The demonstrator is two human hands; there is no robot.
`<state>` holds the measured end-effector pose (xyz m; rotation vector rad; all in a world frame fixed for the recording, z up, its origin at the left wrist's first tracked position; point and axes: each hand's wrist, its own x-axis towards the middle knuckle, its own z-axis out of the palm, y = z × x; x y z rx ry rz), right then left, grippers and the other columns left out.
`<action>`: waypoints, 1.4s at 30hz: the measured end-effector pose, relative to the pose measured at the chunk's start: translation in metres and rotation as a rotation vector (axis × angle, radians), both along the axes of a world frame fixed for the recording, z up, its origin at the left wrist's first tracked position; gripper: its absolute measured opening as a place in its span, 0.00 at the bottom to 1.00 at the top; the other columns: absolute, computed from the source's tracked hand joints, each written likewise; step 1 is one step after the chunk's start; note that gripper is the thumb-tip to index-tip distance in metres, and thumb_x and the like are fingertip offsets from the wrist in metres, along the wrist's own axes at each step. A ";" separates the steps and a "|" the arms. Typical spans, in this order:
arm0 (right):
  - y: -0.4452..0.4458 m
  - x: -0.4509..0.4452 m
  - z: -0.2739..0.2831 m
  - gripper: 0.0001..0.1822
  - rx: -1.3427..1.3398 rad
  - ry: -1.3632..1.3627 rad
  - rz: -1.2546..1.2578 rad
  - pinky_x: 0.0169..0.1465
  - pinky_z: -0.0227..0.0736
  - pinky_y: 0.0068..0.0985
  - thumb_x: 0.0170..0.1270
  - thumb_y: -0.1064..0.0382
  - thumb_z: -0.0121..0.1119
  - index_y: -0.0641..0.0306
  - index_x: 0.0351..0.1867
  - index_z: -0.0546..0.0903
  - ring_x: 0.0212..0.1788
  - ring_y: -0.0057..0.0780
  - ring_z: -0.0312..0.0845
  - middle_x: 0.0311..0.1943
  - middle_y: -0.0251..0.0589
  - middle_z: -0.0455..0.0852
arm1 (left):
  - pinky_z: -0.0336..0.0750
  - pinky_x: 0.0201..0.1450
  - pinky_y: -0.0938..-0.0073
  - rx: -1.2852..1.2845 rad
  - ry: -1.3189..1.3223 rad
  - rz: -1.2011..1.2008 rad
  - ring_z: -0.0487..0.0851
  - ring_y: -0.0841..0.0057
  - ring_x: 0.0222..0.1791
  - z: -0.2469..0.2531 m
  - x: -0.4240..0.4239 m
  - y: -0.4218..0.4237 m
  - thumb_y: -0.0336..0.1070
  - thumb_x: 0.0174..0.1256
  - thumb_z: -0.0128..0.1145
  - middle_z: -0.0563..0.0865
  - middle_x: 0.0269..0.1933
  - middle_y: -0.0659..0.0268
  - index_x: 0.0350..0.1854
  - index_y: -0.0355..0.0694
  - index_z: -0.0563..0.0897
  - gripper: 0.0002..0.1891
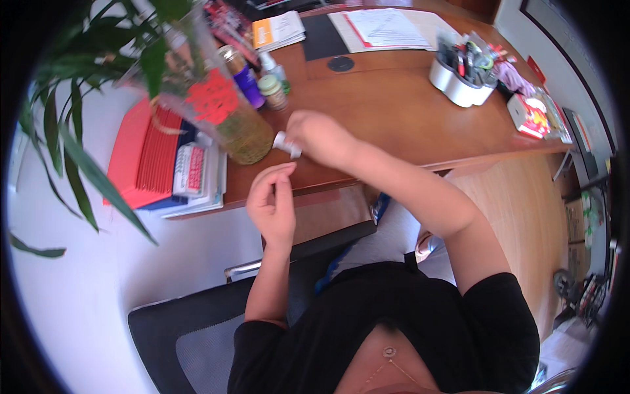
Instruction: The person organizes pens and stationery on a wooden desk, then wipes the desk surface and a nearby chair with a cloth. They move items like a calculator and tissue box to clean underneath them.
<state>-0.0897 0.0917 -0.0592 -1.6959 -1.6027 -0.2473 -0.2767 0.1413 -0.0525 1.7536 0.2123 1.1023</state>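
Note:
My right hand point(317, 138) is closed around a small white bottle-like container point(287, 145), tilted over the desk's near edge; its far part is hidden by my fingers. Just below it, my left hand point(273, 204) hovers with bent fingers and the thumb tip close to the fingertips. Whether anything tiny is pinched there is too small to tell. To the left of both hands stands a clear vase point(246, 140) with roots in the bottom and a red paper-cut decoration point(214, 97) on its side.
Long green leaves point(93, 172) spread from the vase. Behind it are a purple bottle point(248, 87), a capped jar point(272, 92) and a spray bottle point(270, 64). Red folders point(147, 157) flank the vase. A white pen holder point(462, 86) and papers point(386, 29) lie farther back on the wooden desk point(374, 103).

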 end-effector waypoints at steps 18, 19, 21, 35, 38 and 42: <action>-0.346 0.132 0.018 0.23 0.271 0.663 -0.933 0.36 0.81 0.27 0.66 0.70 0.49 0.72 0.62 0.75 0.37 0.29 0.87 0.47 0.49 0.87 | 0.48 0.81 0.64 -0.567 0.428 -0.875 0.43 0.59 0.84 0.036 0.282 -0.111 0.19 0.64 0.53 0.39 0.83 0.49 0.82 0.36 0.39 0.48; -0.344 0.141 0.018 0.25 0.256 0.566 -0.947 0.36 0.81 0.27 0.66 0.70 0.49 0.71 0.65 0.74 0.38 0.29 0.87 0.49 0.50 0.87 | 0.50 0.80 0.67 -0.570 0.433 -0.874 0.41 0.59 0.84 0.034 0.294 -0.116 0.18 0.64 0.51 0.39 0.84 0.50 0.82 0.37 0.39 0.48; -0.338 0.162 0.018 0.30 0.271 0.828 -0.839 0.35 0.81 0.25 0.65 0.71 0.50 0.68 0.71 0.71 0.40 0.26 0.86 0.54 0.45 0.86 | 0.56 0.77 0.71 -0.577 0.443 -0.862 0.39 0.59 0.84 0.032 0.313 -0.120 0.15 0.63 0.48 0.38 0.84 0.54 0.83 0.40 0.39 0.47; -0.309 0.191 0.010 0.31 0.105 0.617 -0.815 0.48 0.80 0.30 0.62 0.71 0.53 0.71 0.70 0.68 0.44 0.37 0.87 0.51 0.52 0.86 | 0.68 0.57 0.84 -0.469 0.301 -0.967 0.73 0.78 0.67 0.019 0.315 -0.135 0.09 0.52 0.40 0.71 0.72 0.65 0.78 0.39 0.62 0.44; -0.297 0.182 0.015 0.30 0.114 0.622 -0.782 0.58 0.77 0.36 0.61 0.67 0.54 0.70 0.67 0.71 0.52 0.49 0.85 0.50 0.60 0.86 | 0.62 0.68 0.77 -0.471 0.235 -0.860 0.70 0.75 0.70 0.034 0.278 -0.143 0.09 0.56 0.40 0.72 0.71 0.63 0.78 0.38 0.62 0.41; -0.268 0.179 0.021 0.27 0.120 0.564 -0.626 0.58 0.77 0.35 0.62 0.66 0.56 0.72 0.65 0.73 0.53 0.49 0.84 0.50 0.61 0.86 | 0.58 0.74 0.76 -0.412 0.225 -0.740 0.63 0.74 0.74 0.041 0.215 -0.134 0.13 0.65 0.40 0.62 0.76 0.61 0.81 0.39 0.52 0.40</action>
